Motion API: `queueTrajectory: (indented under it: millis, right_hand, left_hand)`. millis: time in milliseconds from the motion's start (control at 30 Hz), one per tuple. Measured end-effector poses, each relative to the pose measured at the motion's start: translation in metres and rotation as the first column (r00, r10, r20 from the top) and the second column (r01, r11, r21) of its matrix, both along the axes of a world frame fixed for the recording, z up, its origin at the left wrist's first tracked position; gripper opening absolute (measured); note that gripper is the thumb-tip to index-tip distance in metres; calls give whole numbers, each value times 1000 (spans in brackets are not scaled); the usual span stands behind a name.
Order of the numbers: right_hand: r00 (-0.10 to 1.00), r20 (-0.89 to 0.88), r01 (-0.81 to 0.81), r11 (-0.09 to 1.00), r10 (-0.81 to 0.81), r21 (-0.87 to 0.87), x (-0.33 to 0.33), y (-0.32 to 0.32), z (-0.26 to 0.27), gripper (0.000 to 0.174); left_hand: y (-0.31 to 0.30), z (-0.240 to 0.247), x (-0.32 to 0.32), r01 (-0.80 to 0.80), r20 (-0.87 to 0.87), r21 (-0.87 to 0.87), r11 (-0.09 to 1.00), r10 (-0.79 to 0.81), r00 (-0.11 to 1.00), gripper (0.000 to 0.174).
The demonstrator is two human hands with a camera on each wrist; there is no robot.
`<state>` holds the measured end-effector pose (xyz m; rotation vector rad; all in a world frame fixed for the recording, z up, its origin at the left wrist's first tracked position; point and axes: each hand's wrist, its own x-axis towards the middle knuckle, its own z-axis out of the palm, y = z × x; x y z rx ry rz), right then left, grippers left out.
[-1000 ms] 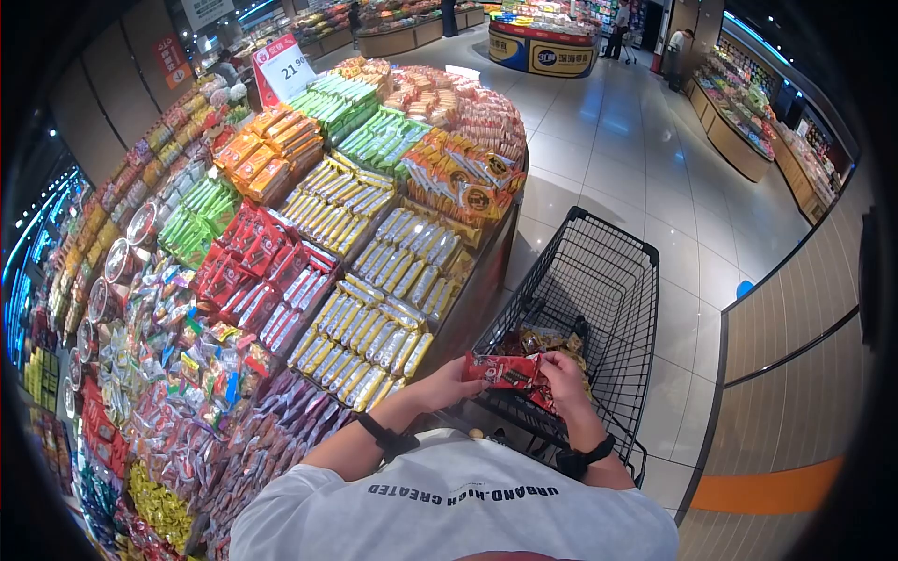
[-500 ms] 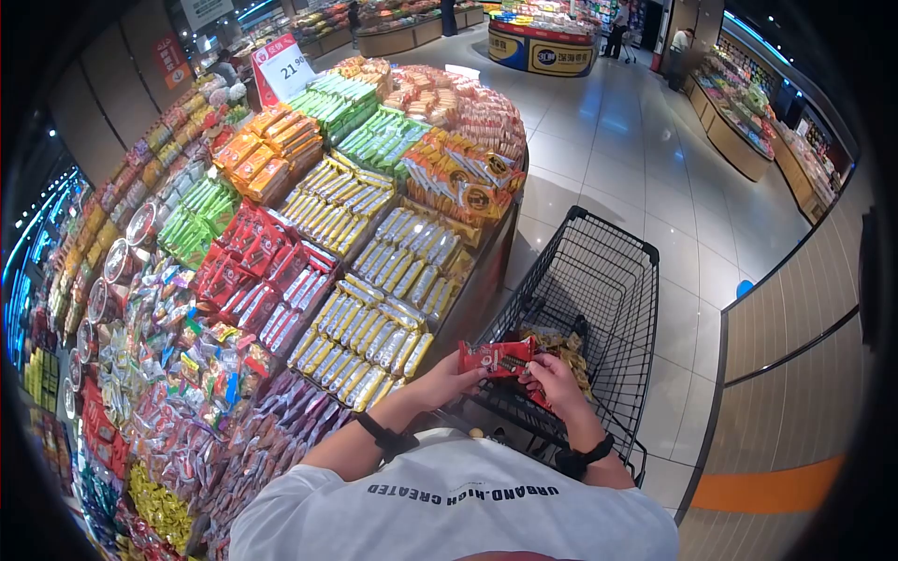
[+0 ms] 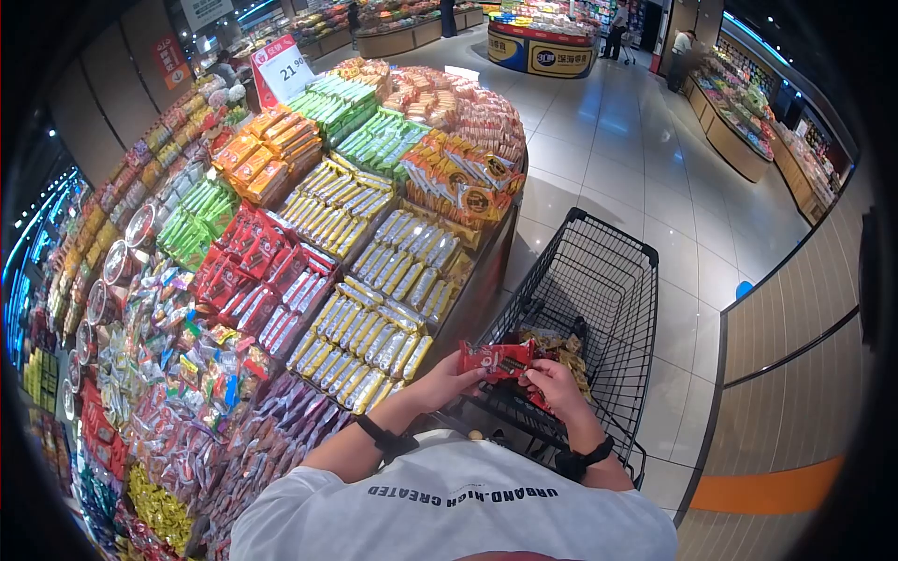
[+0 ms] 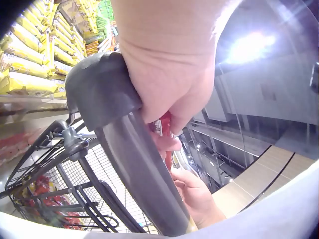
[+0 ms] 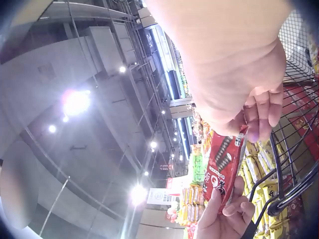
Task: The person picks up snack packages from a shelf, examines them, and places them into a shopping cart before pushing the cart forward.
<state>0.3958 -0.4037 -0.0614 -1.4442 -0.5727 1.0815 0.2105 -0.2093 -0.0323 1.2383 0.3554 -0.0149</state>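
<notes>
A red snack packet (image 3: 496, 357) with a dark stick-shaped picture and white lettering is held up between both hands, over the near end of a black wire shopping cart (image 3: 613, 232). My left hand (image 3: 447, 381) grips its left end, thumb across the printed front. At the other end, my right hand (image 3: 558, 385) pinches the corner between thumb and fingers. The right wrist view shows the packet's front (image 5: 222, 167) with both hands on its two ends. In the left wrist view the cart's thick dark handle (image 4: 137, 164) stands before the left hand (image 4: 167, 84), hiding part of the packet.
Yellow and red packets (image 3: 566, 351) lie in the cart. At left, a large sloped display carries rows of yellow-wrapped bars (image 3: 360, 341), red packets (image 3: 248, 252) and loose sweets, with a price sign (image 3: 283, 70) behind. A wood-toned panel (image 3: 795, 374) stands at right.
The packet has shifted slightly left and up. My right hand has moved a little left and down, its fingertips now at the packet's lower right corner. The cart stays in place.
</notes>
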Motion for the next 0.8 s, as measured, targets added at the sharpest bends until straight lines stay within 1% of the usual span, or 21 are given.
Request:
queueTrajectory:
  millis: [367,433,533,800]
  right_hand:
    - [998,59,-24,1000,24,-7,0,0,4,24]
    - [994,90,-52,999,53,-13,1,0,4,24]
    - [994,86,-73,997,74,-13,2,-1,6,24]
    - [993,101,-57,998,55,18,2,-1,3,25]
  left_hand:
    - [1,2,1,-13,7,-7,1000,13,1000,28]
    - [1,0,0,-14,4,1,1000,14,1000,27]
    - [1,0,0,-13,14,15,1000,13,1000,26]
    - [1,0,0,-25,-3,-13,1000,25,1000,25]
